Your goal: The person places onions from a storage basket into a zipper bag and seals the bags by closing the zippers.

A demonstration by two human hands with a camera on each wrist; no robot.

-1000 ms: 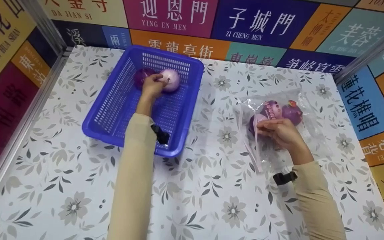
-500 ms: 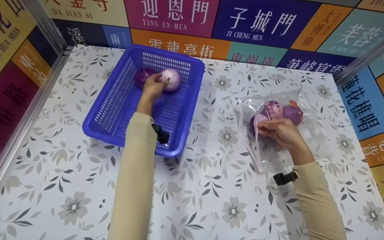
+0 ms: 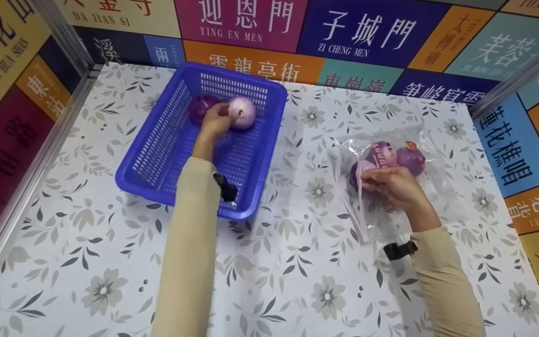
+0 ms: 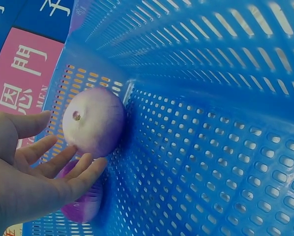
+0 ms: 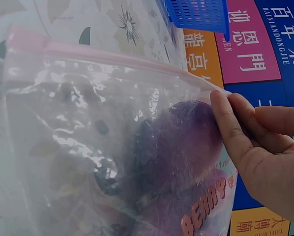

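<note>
A pale purple onion [image 3: 245, 114] and a darker purple onion [image 3: 199, 106] lie at the far end of the blue-purple plastic basket [image 3: 273, 121]. My left hand [image 3: 218, 120] is inside the basket beside them. In the left wrist view its fingers [image 4: 88, 178] are spread and loosely bent near the pale onion, with nothing held between them. On the right, my right hand [image 3: 398, 187] pinches the edge of a clear zip bag [image 3: 438, 199] near its pink strip [image 5: 137, 63]. Inside the bag are several purple onions [image 3: 411, 161], partly hidden by printing and my hand.
Both items stand on a table covered with a floral-patterned cloth [image 3: 279, 281]. Panels with coloured squares and lettering [image 3: 358, 30] rise behind the table and along both sides. Metal rails [image 3: 70, 93] run along the panel corners.
My left fingers have loosened from the pale onion, and it has shifted slightly to the right in the basket. My right hand and the bag have stayed in place.
</note>
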